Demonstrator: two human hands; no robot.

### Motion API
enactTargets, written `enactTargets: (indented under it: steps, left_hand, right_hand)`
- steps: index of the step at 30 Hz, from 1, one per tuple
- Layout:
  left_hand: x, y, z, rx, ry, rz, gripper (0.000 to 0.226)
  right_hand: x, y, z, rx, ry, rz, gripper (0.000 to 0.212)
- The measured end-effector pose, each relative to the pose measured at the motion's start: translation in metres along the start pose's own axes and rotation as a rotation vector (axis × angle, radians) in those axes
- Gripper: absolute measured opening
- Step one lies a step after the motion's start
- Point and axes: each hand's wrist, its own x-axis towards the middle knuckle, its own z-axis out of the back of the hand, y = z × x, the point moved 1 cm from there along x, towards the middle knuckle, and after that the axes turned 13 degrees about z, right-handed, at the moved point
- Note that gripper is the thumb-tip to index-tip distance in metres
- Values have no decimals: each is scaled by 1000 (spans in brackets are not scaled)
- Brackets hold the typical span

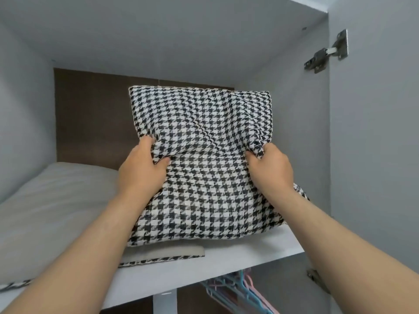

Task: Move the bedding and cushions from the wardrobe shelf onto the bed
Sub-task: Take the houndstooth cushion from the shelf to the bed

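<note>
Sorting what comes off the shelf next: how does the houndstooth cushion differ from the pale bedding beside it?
The houndstooth cushion is black-and-white patterned; the pale bedding is plain off-white. The cushion is tipped up, gripped by the left hand and right hand; the bedding lies flat, untouched. Both are on the wardrobe shelf.

Both hands, the left hand (142,168) and the right hand (269,168), grip the cushion (204,155) standing on the wardrobe shelf (226,264), with folded bedding (56,200) lying left of the grip, a door hinge (326,52) up right, and hangers (238,293) below the shelf.
</note>
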Motion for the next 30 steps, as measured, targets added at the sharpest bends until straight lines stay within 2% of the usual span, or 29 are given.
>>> enactTargets:
  steps: [12, 26, 30]
  left_hand:
    - [-137, -24, 91, -79, -88, 108, 47]
    - [-343, -51, 154, -60, -41, 293, 54]
    - [-376, -58, 170, -87, -7, 298, 57]
  right_hand:
    - [-85, 33, 110, 235, 20, 49, 32]
    - [-242, 6, 257, 381, 186, -105, 24]
    - [-278, 7, 296, 384, 187, -150, 29]
